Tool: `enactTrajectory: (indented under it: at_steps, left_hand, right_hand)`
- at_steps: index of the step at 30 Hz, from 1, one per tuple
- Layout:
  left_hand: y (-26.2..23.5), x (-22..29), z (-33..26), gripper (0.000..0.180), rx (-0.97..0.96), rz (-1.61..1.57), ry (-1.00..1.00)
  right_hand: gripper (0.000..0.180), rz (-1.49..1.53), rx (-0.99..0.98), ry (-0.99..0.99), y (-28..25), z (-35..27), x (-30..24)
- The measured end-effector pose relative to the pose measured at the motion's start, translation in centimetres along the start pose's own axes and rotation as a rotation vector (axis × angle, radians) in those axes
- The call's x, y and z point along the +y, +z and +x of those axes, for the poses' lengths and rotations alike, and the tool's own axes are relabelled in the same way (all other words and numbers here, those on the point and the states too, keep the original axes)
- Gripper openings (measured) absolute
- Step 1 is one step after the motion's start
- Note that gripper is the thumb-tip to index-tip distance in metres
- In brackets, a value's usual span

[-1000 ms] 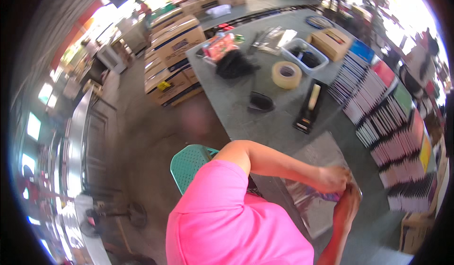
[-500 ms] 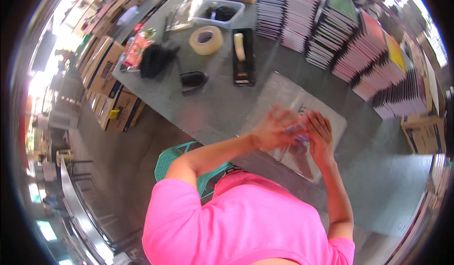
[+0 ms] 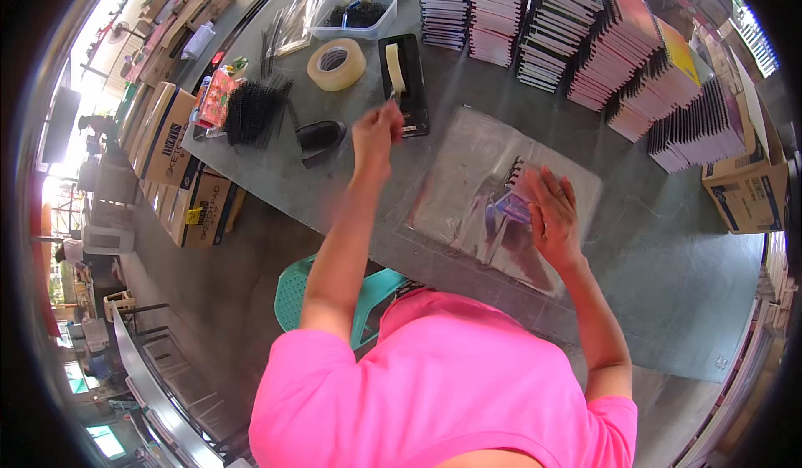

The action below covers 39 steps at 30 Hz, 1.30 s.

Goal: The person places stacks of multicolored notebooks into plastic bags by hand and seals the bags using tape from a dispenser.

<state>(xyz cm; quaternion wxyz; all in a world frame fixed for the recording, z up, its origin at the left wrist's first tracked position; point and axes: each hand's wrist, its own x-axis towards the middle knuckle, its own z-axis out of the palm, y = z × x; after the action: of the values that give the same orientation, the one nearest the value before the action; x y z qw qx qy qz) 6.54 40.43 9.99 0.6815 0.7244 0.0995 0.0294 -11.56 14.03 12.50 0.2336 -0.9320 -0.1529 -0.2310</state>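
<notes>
Now spiral notebook (image 3: 515,186) under rt hand (image 3: 553,215)

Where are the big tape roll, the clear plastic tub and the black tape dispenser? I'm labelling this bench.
Tape roll (image 3: 337,65), head view, on its tan outer ring.
Clear plastic tub (image 3: 338,29), head view, on its near wall.
Black tape dispenser (image 3: 413,92), head view, on its black base.

Far side of the bench (image 3: 668,301) is lined with stacks of spiral notebooks (image 3: 618,42). Far left there's a roll of tan tape (image 3: 336,64), a clear tub (image 3: 352,15) of dark bits and a pile of black binding combs (image 3: 251,113). Cardboard boxes (image 3: 167,134) sit left, teal chair (image 3: 292,297) near.
</notes>
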Motion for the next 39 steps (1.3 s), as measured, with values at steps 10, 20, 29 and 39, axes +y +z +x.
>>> enactTrajectory:
  at_steps: [10,20,29,39]
  left_hand:
    - [1.3,3.0,-9.7,0.026,-0.429,0.179,0.012]
    - [8.4,-1.5,-16.0,0.025,-0.388,0.447,0.33]
    - [7.4,-2.8,-10.7,0.054,-0.548,0.37,0.408]
    - [18.7,2.9,-22.5,0.059,-1.229,0.066,0.965]
  right_hand:
    - [0.062,0.088,0.001,0.037,0.2,0.4,0.1]
    - [0.074,0.15,-0.01,-0.035,-0.6,0.6,-0.4]
    - [0.048,0.477,-0.504,0.829,-3.5,4.4,3.0]
    - [0.058,0.169,0.056,1.21,-15.3,-10.8,2.5]
